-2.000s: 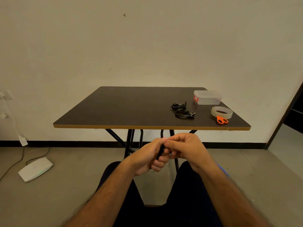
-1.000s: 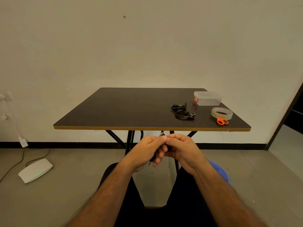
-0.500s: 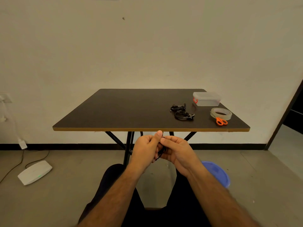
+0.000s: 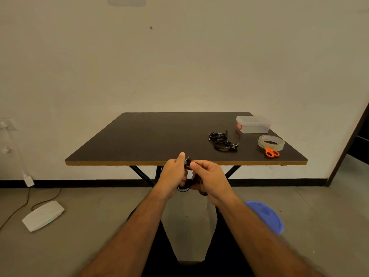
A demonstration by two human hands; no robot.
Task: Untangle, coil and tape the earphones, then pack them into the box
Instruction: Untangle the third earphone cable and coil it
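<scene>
Both hands are meeting just in front of the dark brown table's point(image 4: 151, 136) near edge. Left hand point(image 4: 174, 172) and right hand point(image 4: 207, 176) are pinching a thin black earphone cable point(image 4: 184, 187). Two black coiled earphone bundles point(image 4: 222, 141) are lying near the clear lidded plastic box point(image 4: 253, 124), transparent tape roll point(image 4: 271, 142) and orange-handled scissors point(image 4: 271, 152).

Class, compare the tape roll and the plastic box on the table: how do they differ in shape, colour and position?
The tape roll is a flat, open ring; the plastic box is rectangular with its lid on. The tape roll is plain and translucent, while the plastic box has a red clasp on its left end. The tape roll lies nearer the table's front edge, beside the orange scissors; the plastic box sits further back. Both are see-through and on the table's right side.
</scene>
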